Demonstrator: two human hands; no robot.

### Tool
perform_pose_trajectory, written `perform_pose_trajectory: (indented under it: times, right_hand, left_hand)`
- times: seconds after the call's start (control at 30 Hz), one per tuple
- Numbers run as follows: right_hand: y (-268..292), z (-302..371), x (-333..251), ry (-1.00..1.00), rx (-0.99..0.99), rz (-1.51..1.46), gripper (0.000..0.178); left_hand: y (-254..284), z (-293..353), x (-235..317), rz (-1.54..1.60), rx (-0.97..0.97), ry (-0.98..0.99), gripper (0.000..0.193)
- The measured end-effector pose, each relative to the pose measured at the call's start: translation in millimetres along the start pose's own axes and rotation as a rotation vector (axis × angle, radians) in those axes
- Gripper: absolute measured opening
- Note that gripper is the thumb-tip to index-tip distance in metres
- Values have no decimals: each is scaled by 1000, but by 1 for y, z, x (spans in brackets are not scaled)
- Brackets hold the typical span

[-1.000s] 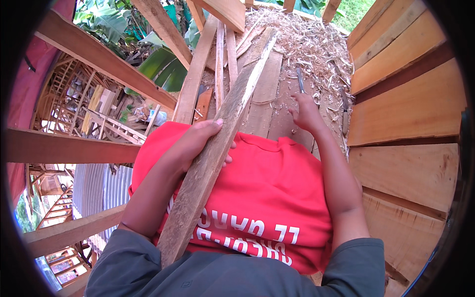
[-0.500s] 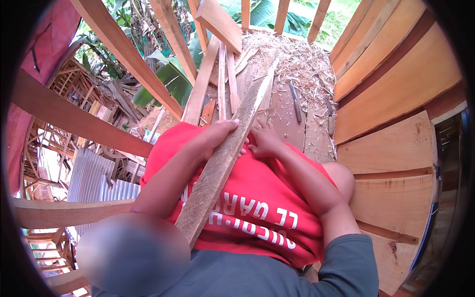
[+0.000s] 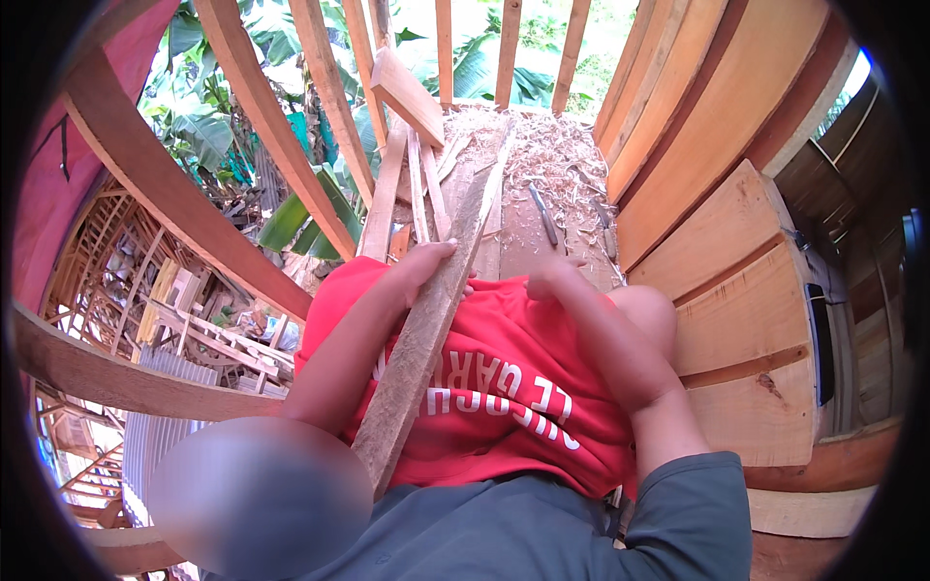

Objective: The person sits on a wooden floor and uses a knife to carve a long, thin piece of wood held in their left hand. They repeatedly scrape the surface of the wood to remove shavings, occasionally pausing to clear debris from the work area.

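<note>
Left hand (image 3: pixel 424 267) grips one plank (image 3: pixel 418 353); right hand (image 3: pixel 554 277) near two tools (image 3: pixel 543 215).

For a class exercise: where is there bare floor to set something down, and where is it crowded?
Nearly bare floorboards show between the held plank and the dark tool, ahead of the right hand. Wood shavings crowd the far end; wood strips crowd the plank's left.

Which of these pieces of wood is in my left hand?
Your left hand holds the long, rough, grey-brown board slanting across the red fabric. The narrow, paler strips left of its far end touch neither hand.
</note>
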State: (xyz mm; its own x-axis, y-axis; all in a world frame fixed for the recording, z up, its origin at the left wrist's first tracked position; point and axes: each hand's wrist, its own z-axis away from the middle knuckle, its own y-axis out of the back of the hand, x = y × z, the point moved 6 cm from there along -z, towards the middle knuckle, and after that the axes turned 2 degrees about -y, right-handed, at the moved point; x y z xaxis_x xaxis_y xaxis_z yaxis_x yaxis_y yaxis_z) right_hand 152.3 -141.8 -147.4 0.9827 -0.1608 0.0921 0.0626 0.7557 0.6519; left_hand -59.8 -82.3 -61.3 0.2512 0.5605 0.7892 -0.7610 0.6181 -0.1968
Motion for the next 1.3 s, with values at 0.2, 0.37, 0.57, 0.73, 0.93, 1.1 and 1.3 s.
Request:
perform_pose_trajectory:
  times: [0.2,0.37,0.57,0.73,0.93,1.1,1.3]
  right_hand:
    - [5,90,87,-232,389,-128,48]
    - [39,186,148,-487,1135,-588,20]
    - [53,213,206,-756,872,-325,32]
    - [93,197,152,-545,315,58,30]
    - [137,157,20,-33,331,-134,46]
    - [76,31,26,129,283,-357,56]
    - [15,-15,-31,332,224,-875,82]
  left_hand:
    - [-12,-6,2,17,-18,11,44]
    - [-28,12,23,-1,-61,-40,42]
    - [-62,46,62,-8,-130,-89,42]
    - [-84,84,82,-72,-73,-184,37]
    - [-92,115,99,-113,-82,-220,34]
    - [-126,134,117,-167,-119,-269,35]
    - [-79,117,98,-145,-16,-255,36]
